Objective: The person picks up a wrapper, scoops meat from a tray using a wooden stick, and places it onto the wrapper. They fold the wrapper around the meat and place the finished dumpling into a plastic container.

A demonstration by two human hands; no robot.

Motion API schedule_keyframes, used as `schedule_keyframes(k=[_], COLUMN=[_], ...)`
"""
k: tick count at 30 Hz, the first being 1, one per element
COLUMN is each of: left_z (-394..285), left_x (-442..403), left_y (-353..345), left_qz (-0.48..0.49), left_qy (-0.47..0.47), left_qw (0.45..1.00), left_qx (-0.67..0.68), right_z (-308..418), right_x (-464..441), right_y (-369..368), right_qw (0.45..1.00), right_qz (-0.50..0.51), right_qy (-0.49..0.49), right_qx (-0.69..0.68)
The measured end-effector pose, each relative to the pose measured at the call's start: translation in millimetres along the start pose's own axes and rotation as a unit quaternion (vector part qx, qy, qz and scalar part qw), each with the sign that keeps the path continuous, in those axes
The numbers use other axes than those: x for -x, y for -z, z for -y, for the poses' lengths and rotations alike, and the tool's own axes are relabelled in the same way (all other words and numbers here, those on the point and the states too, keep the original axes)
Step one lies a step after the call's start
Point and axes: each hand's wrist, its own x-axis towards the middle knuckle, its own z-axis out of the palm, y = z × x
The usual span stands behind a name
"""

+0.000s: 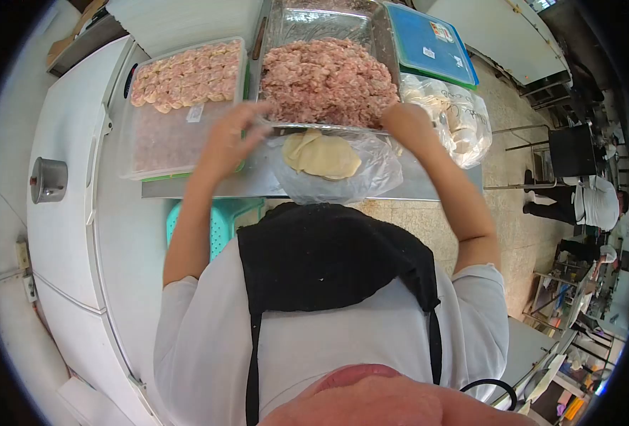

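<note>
Pink ground meat [328, 78] is heaped in a deep metal tray [321, 27] in front of me. My left hand [232, 138], slightly smeared by motion, is between that tray and a clear plastic container [165, 142]; its fingers are apart and nothing shows in them. At the tray's near right corner is my right hand [408, 128], fingers curled in against the meat's edge. Whatever those fingers hold, if anything, is hidden. Between my hands, pale round dough wrappers [323, 156] lie on a clear plastic bag [375, 177] at the table's near edge.
Rows of filled dumplings [186, 74] sit on the left container. To the right are a bag of white round items [463, 117] and a blue lid [428, 42]. A turquoise basket [222, 231] stands below the table. Another person [595, 202] is far right.
</note>
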Motion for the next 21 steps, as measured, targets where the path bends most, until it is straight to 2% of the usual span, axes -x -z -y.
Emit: schedule_keyframes(k=[2,5,7,11,12,13,14,15,17,19,21], left_z=[-5,22,42,49,45,43,49,44,32,9,-4], left_x=[-1,5,13,31,37,42,47,46,43,33,26], left_y=[-46,-110,-145,-150,-147,-145,-146,-148,-148,-147,-158], left_qz=[0.104,0.112,-0.057,-0.074,-0.065,-0.056,-0.083,-0.087,-0.178,-0.174,-0.168], left_qy=[0.059,0.124,0.059,0.055,0.122,0.189,0.181,0.184,0.116,0.106,0.095], left_qw=[0.993,0.983,0.985,0.986,0.986,0.980,0.980,0.979,0.974,0.973,0.973], left_qx=[0.001,-0.070,-0.151,-0.135,-0.089,-0.042,-0.010,-0.012,-0.083,-0.104,-0.126], right_z=[17,-7,-35,-52,-51,-47,-43,-36,-23,-49,-69], right_x=[8,21,23,13,10,4,2,4,13,10,2], right_y=[7,5,24,65,47,13,-11,-20,-26,-15,13], right_qw=[1.000,0.998,0.999,0.998,0.998,0.995,0.989,0.988,0.988,0.977,0.986], right_qz=[0.002,0.012,0.021,0.033,0.034,-0.005,-0.045,-0.047,-0.036,-0.073,-0.022], right_qy=[0.013,0.045,0.029,0.029,0.034,0.081,0.128,0.134,0.131,0.173,0.140], right_qx=[-0.005,-0.040,-0.031,-0.034,-0.038,-0.050,-0.062,-0.064,-0.079,-0.098,-0.084])
